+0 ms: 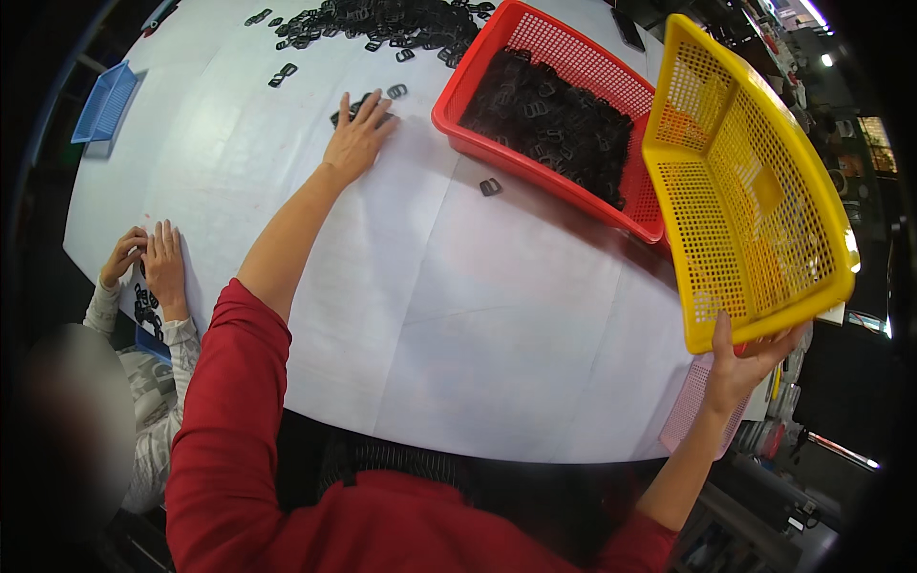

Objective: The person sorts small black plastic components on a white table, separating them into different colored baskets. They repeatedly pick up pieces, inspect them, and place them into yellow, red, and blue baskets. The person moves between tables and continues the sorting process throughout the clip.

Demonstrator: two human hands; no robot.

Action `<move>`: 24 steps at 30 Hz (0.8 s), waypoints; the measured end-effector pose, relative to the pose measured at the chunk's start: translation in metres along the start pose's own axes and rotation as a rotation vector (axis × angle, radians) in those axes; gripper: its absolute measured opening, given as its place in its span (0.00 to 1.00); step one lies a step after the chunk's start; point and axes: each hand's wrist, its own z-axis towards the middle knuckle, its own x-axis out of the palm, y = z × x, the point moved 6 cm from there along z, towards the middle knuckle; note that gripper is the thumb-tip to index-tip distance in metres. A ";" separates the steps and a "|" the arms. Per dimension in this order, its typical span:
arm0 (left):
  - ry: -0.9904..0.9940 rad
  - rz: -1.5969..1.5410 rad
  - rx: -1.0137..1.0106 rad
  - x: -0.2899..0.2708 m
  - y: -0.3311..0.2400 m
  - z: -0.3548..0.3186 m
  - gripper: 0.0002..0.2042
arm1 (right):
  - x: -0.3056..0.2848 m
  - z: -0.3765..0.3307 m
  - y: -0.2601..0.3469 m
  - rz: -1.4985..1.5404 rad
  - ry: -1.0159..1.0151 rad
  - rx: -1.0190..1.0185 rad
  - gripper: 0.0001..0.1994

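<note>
My left hand (358,141) lies spread and flat on the white table, fingers apart, over a few small black plastic buckles (336,118) that partly show from under it. One loose buckle (397,92) sits just beyond its fingertips. At the right, my right hand (750,368) grips the lower rim of a yellow perforated plastic basket (702,215), thumb inside and fingers behind. The basket is tilted on its side, its open side toward me, and I see no buckles in it. It stands against the end of a red basket (559,183) heaped with black buckles (554,119).
A large pile of buckles (401,24) spreads across the far table, with strays (283,75) around it and a single buckle (490,187) before the red basket. A co-worker's hands (164,267) handle buckles at the left. A blue basket (107,102) and a pink basket (690,406) flank the table.
</note>
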 end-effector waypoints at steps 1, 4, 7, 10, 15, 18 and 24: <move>0.003 -0.019 -0.080 -0.007 0.008 0.006 0.21 | -0.020 -0.013 -0.025 0.114 -0.041 0.130 0.42; -0.065 -0.091 -0.128 -0.026 -0.008 -0.002 0.23 | -0.054 -0.083 -0.085 0.617 -0.057 0.575 0.35; 0.083 -0.221 0.256 -0.029 -0.081 -0.023 0.26 | -0.044 -0.163 -0.094 0.989 0.016 0.857 0.34; 0.140 -0.245 0.498 -0.030 -0.153 -0.029 0.27 | -0.022 -0.234 -0.097 1.071 0.020 1.121 0.33; 0.397 -0.152 0.328 0.011 -0.150 0.006 0.25 | -0.029 -0.305 -0.133 1.063 0.070 1.268 0.33; 0.434 -0.092 0.010 0.013 -0.072 -0.002 0.26 | -0.043 -0.320 -0.143 1.000 0.070 1.315 0.33; 0.087 -0.174 -0.287 -0.076 0.015 -0.056 0.28 | -0.006 -0.291 -0.219 0.432 0.091 1.277 0.29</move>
